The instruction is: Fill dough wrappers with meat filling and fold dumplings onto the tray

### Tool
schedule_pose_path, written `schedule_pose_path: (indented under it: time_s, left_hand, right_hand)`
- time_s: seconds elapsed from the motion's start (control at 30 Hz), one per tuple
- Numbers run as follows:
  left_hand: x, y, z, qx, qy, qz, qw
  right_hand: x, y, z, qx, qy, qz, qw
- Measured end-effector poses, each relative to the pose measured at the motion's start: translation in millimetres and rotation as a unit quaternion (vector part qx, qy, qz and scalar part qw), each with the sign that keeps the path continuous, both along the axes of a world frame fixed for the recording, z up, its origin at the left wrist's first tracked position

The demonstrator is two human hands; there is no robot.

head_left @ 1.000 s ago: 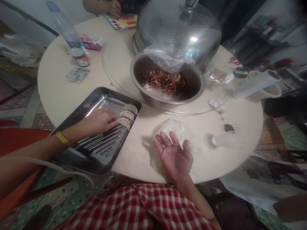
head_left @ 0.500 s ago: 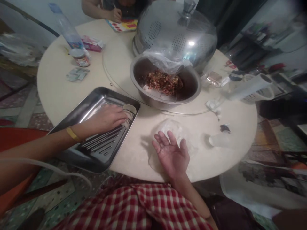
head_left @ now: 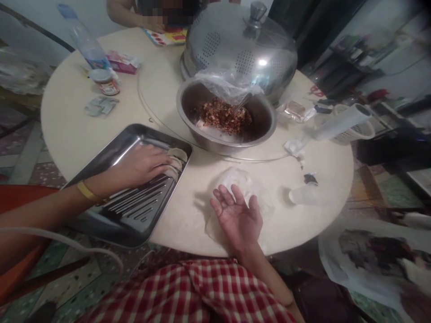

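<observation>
My left hand point(head_left: 143, 165) reaches palm down over the metal tray point(head_left: 136, 226). Its fingers are outstretched, and their tips touch the nearer of several pale folded dumplings point(head_left: 177, 154) lined up along the tray's right side; the undersides of the fingers are hidden. Palm up, my right hand point(head_left: 237, 220) hovers with loosely curled fingers apart and nothing in it, white flour on the skin. Beneath and behind that hand lies a clear plastic bag point(head_left: 240, 176) with pale stuff inside, partly covered by the hand.
A steel bowl point(head_left: 226, 146) of chopped filling stands beyond my hands, with a domed perforated lid point(head_left: 229, 54) behind. A jar point(head_left: 105, 83) and bottle point(head_left: 89, 51) stand far left, a plastic cup point(head_left: 303, 195) right. Across the table, another person's arm point(head_left: 124, 13) rests near a colourful booklet point(head_left: 164, 37).
The whole view has shifted slightly, so things sit a little further left. My left fingers show slightly more of the dumplings; my right hand keeps its pose.
</observation>
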State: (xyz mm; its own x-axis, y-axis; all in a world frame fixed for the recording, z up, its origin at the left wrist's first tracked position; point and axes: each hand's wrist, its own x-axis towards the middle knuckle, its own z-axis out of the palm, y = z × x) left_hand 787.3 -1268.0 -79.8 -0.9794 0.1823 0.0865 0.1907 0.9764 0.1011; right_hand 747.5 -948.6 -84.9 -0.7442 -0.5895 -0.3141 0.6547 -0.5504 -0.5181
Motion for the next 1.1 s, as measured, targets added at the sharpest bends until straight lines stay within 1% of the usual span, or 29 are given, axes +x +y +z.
schedule_pose_path:
  time_s: [0.17, 0.3, 0.4, 0.47, 0.63, 0.87, 1.1]
  left_hand:
    - [2, -4, -3.4, 0.009, -0.007, 0.005, 1.0]
    - [-3, -5, 3.2, 0.011, 0.002, 0.009, 1.0]
    - [-12, -6, 9.6, -0.008, 0.013, 0.017, 1.0]
    - [-20, -6, 11.7, -0.022, 0.01, 0.011, 1.0]
    - [-31, -6, 9.0, -0.038, -0.007, -0.017, 0.999]
    - [-32, -7, 6.6, -0.057, 0.0, -0.038, 0.998]
    - [-33, -5, 8.6, -0.07, 0.003, -0.044, 0.997]
  right_hand:
    - [0, -1, 0.1, -0.004, -0.001, -0.003, 1.0]
    - [1, -2, 1.6, -0.032, -0.009, 0.001, 0.999]
    - [2, -1, 1.8, -0.046, -0.01, 0.004, 0.999]
    - [2, 0, 1.0, -0.046, -0.008, 0.002, 0.999]
    - [4, 3, -0.5, -0.053, -0.007, 0.01, 0.999]
    - [7, 5, 4.8, -0.105, -0.007, 0.015, 0.994]
    - [8, 4, 9.5, -0.13, 0.005, 0.02, 0.991]
